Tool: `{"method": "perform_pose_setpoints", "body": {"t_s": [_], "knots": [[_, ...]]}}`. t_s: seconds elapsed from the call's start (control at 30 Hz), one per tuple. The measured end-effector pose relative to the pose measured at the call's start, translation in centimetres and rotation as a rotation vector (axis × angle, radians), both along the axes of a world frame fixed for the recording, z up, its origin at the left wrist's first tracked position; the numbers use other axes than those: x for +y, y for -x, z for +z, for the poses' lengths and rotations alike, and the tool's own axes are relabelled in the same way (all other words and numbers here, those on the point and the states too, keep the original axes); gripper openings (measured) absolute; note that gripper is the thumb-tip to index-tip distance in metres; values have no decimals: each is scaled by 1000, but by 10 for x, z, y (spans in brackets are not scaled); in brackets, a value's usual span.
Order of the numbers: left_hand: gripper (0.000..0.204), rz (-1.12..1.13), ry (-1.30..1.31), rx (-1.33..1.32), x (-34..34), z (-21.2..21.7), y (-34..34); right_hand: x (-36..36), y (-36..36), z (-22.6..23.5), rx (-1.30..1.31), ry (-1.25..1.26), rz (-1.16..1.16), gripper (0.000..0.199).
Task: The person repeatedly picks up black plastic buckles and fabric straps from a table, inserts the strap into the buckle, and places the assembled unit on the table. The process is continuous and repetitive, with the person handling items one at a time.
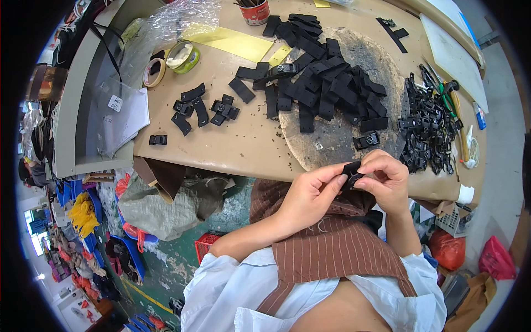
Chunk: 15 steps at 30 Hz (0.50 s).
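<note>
My left hand (pixel 313 195) and my right hand (pixel 387 178) meet in front of the table's near edge. Between their fingertips is a small black strap piece (pixel 350 172), and both pinch it. What sits against the strap inside the fingers is partly hidden. Just beyond the hands, a black buckle (pixel 366 140) lies on a round, worn board (pixel 343 148). A heap of short black straps (pixel 337 83) with punched holes covers much of that board. To the right is a pile of black buckles (pixel 426 133). Several straps with buckles (pixel 224 109) lie apart on the left.
A single buckle (pixel 158 140) lies near the table's left edge. Tape rolls (pixel 182 57), a red can (pixel 254 12), clear plastic wrap (pixel 171 22) and yellow paper (pixel 232 42) stand or lie farther back. Green-handled pliers (pixel 447 99) rest by the buckle pile.
</note>
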<state>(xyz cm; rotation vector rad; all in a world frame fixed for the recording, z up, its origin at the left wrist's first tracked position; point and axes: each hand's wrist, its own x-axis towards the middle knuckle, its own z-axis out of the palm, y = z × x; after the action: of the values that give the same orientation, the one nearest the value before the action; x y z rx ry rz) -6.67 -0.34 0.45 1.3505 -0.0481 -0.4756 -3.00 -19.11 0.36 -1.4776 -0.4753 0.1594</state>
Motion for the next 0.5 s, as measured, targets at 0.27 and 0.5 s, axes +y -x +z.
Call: {"method": "perform_pose_setpoints", "body": {"t_s": [0.27, 0.5], "knots": [[28, -89, -97, -138, 3, 1, 4, 3, 9, 9, 150, -66, -53, 20], [27, -69, -406, -462, 7, 4, -3, -1, -3, 6, 151, 92, 142, 25]]}}
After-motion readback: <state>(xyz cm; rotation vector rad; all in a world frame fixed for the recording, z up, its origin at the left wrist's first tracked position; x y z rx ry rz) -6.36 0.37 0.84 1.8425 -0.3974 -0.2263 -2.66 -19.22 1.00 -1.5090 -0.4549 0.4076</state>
